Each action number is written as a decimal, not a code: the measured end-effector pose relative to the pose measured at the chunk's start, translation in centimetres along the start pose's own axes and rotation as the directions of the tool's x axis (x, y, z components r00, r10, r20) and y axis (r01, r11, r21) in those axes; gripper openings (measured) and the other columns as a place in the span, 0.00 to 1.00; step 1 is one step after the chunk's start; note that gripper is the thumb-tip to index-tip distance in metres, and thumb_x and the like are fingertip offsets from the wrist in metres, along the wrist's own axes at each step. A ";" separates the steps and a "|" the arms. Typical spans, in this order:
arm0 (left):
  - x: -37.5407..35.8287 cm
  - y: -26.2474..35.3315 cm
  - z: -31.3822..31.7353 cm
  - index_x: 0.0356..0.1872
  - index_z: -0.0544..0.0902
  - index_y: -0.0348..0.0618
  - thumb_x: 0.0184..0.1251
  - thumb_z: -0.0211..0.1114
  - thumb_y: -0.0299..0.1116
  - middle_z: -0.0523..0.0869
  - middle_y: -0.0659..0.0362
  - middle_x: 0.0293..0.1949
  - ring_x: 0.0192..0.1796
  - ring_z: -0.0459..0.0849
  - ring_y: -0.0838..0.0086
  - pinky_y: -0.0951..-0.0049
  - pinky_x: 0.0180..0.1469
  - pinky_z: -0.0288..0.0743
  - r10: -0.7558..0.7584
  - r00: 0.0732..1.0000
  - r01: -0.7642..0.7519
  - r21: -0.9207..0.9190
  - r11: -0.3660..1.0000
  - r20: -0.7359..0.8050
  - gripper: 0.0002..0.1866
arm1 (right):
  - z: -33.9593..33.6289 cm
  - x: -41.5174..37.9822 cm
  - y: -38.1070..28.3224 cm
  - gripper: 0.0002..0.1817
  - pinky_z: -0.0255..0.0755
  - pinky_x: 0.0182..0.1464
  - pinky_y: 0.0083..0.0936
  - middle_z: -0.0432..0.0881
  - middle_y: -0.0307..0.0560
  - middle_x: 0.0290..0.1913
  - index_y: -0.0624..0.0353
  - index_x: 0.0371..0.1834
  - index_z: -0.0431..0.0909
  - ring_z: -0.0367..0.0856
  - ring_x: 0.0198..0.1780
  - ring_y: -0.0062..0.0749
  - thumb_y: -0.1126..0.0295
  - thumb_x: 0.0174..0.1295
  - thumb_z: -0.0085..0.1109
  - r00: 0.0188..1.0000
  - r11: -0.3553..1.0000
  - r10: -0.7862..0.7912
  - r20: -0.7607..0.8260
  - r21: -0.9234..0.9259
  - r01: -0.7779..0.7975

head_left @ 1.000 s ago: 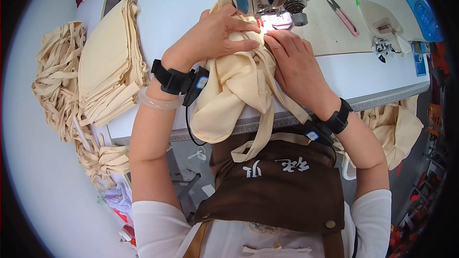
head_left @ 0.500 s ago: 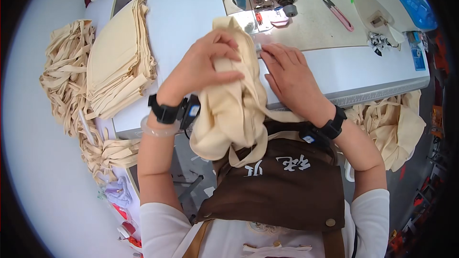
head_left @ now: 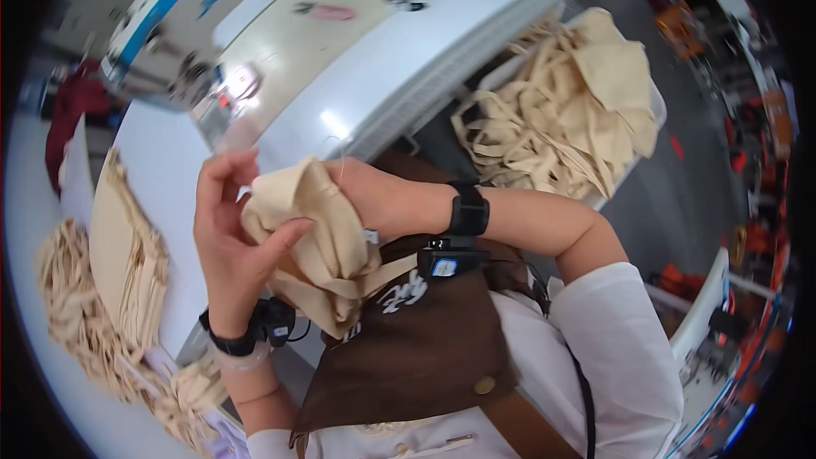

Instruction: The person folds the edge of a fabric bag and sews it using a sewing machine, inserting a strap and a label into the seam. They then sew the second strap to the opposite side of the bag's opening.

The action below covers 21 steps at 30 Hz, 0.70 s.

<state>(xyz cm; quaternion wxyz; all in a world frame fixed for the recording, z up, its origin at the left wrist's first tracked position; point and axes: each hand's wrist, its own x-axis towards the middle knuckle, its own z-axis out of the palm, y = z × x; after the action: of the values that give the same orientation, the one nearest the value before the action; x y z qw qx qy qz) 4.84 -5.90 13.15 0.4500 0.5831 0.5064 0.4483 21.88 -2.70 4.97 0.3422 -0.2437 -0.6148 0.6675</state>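
A bunched cream cloth piece (head_left: 319, 238) with straps is held up in front of the brown apron. My left hand (head_left: 234, 234) curls around its left side, thumb over the front and fingers bent behind. On its upper right, my right hand (head_left: 370, 195) grips the cloth, its fingertips mostly hidden behind the fabric. A small white tag (head_left: 371, 238) shows at the cloth's right edge. The sewing machine (head_left: 161, 59) stands beyond my hands at the upper left.
Folded cream cloths (head_left: 127, 255) are stacked at the left, beside a heap of straps (head_left: 72, 289). A bin of cream cloth pieces (head_left: 586, 102) stands at the right, past the table edge (head_left: 459, 42). Pink snips (head_left: 331, 13) lie on the machine bed.
The view has turned toward the right. The cloth has moved away from the machine, toward my body. My right hand has left the table edge and taken hold of the cloth.
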 end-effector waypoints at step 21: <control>1.3 0.5 8.0 0.71 0.70 0.39 0.61 0.68 0.18 0.77 0.51 0.69 0.63 0.84 0.60 0.64 0.66 0.74 0.065 0.809 -0.390 0.450 0.803 0.585 0.34 | -25.1 -31.3 -9.3 0.20 0.77 0.58 0.25 0.88 0.48 0.52 0.66 0.55 0.85 0.84 0.54 0.29 0.83 0.67 0.44 -0.164 0.847 -0.523 -0.836 -0.532 0.013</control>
<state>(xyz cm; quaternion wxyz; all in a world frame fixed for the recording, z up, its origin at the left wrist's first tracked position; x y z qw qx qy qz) 12.88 -5.26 12.21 0.3273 0.8482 0.3876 0.1523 62.30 -9.89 8.07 0.7641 -0.5677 -0.3012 0.0564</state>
